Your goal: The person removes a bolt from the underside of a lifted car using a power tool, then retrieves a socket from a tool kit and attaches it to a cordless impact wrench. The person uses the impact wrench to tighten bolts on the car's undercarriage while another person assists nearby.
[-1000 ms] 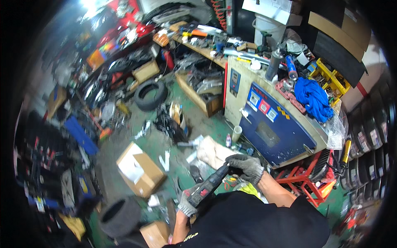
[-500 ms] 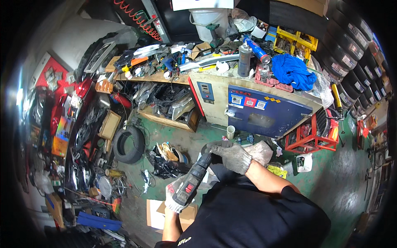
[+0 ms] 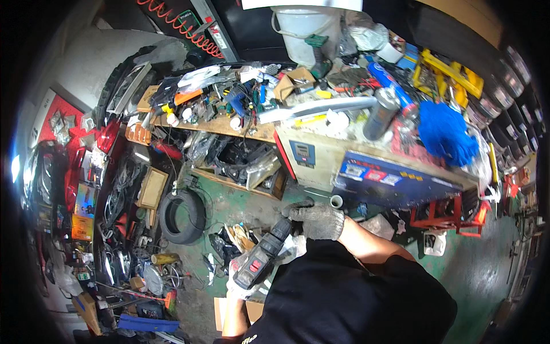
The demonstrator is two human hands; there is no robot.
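One fisheye view looks down and forward from the wearer's head. The hands [image 3: 322, 222] lie near, between four and seven o'clock of centre; the desk [image 3: 260, 135] stands farther ahead, toward eleven.

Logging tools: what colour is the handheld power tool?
The power tool is mostly black, with red; head view.

A black power tool [image 3: 265, 252] with red patches slants, nose toward upper right

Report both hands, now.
Left hand: closed, holding the drill.
Right hand: by the drill's tip; whether it holds anything cannot be told.
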